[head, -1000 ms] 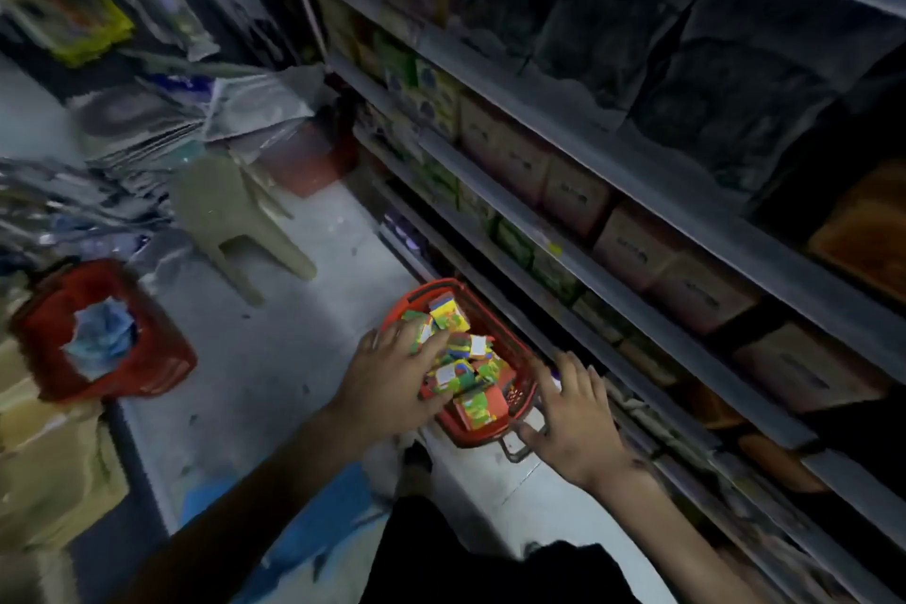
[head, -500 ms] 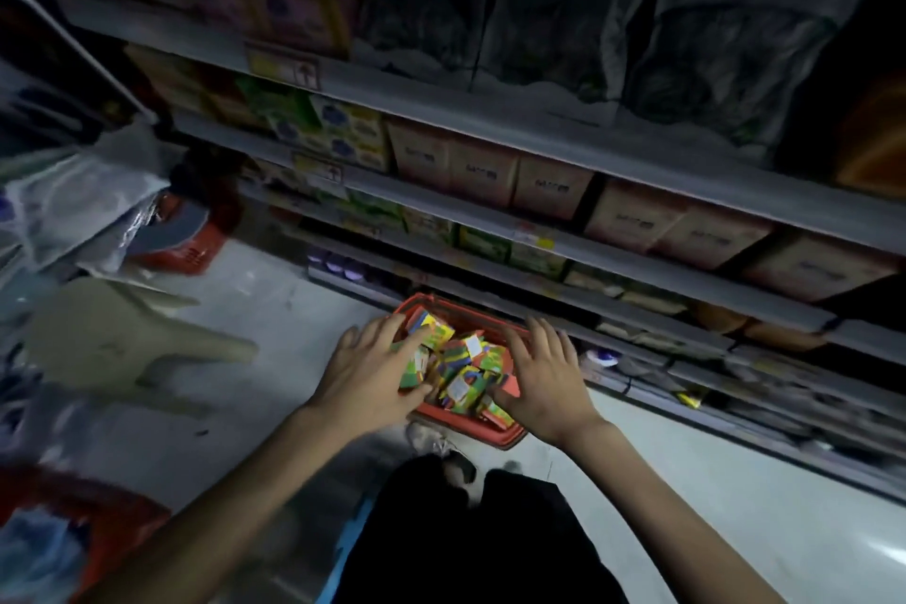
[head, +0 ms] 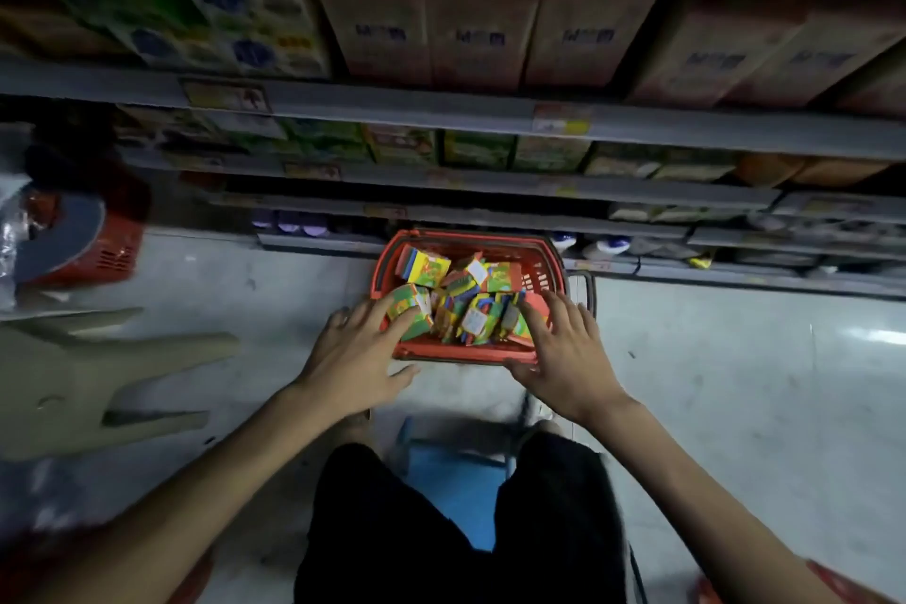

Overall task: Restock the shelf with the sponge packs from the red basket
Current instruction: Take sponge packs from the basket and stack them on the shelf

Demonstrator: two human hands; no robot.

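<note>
A red basket (head: 387,255) sits on the floor against the bottom shelf, filled with several colourful sponge packs (head: 473,309). My left hand (head: 355,358) lies over the basket's near left corner, its fingers spread on a green and yellow sponge pack (head: 412,307) and its thumb outside the front rim. My right hand (head: 564,358) lies over the near right corner with straight fingers on the packs there and its thumb along the front rim. Neither hand has lifted a pack. Above the basket, a shelf (head: 490,184) carries similar green packs (head: 478,150).
Pink-brown boxes (head: 480,34) fill the upper shelf and bottles (head: 608,243) stand on the lowest one. A beige plastic stool (head: 98,373) lies tipped on the floor at left, behind it a second red basket (head: 103,255). I sit on a blue stool (head: 456,481).
My view has turned to face the shelf squarely. My right hand moved from the floor beside the basket onto the packs at its right corner. My left hand stayed on the packs.
</note>
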